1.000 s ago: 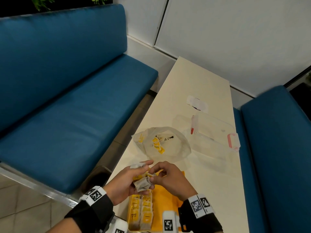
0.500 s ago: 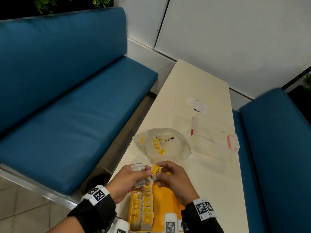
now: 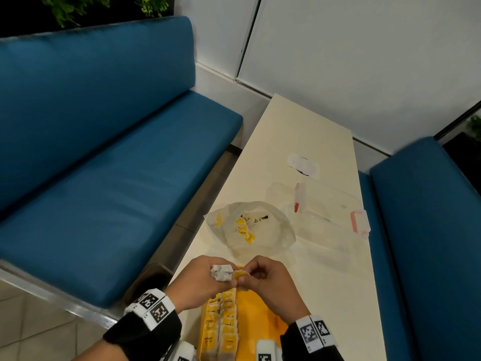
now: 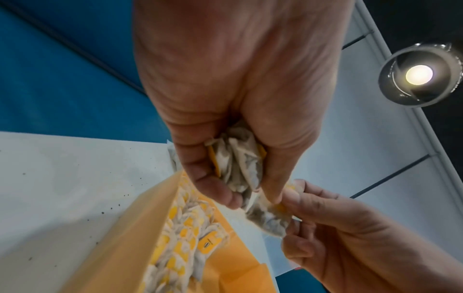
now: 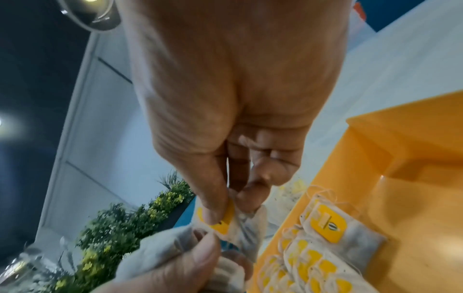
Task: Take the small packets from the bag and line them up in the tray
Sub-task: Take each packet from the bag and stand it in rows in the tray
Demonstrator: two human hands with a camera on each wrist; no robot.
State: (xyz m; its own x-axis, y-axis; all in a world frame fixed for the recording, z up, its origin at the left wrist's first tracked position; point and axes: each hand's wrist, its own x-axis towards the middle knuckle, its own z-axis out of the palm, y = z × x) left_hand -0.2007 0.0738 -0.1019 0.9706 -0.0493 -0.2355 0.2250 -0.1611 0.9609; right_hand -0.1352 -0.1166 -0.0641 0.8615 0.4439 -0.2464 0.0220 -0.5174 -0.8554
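Just above the far end of the shallow yellow plastic tray [image 3: 256, 319], the two hands meet over the long cream tabletop [image 3: 307, 142]. The left hand [image 3: 200, 281] has its fingers curled round a crumpled bunch of small white paper packets with yellow tags [image 4: 238, 164], the wad bulging out between thumb and fingers. The right hand [image 3: 270, 282] pinches a single white packet with a yellow tag [image 5: 220, 222] between thumb and forefinger, its other fingers folded in; this packet touches the left hand's bunch, and the left thumb lies against it in the right wrist view. Inside the tray, along its side at 9 o'clock, rows of the same yellow-tagged packets [image 3: 221, 332] lie overlapping one another, their strings loose at the far end of the rows; the tray's 3 o'clock side shows bare yellow floor. At 12 o'clock from the hands, a crumpled clear plastic bag [image 3: 270, 230] lies on the tabletop with a few more yellow-tagged packets [image 3: 244, 227] visible through it. At 1 o'clock from the bag lies a clear plastic lid with pink clips [image 3: 359, 222], and beyond it at 12 o'clock a small white wrapper [image 3: 303, 165]. Blue upholstered benches [image 3: 117, 178] flank the tabletop at 9 and 3 o'clock.
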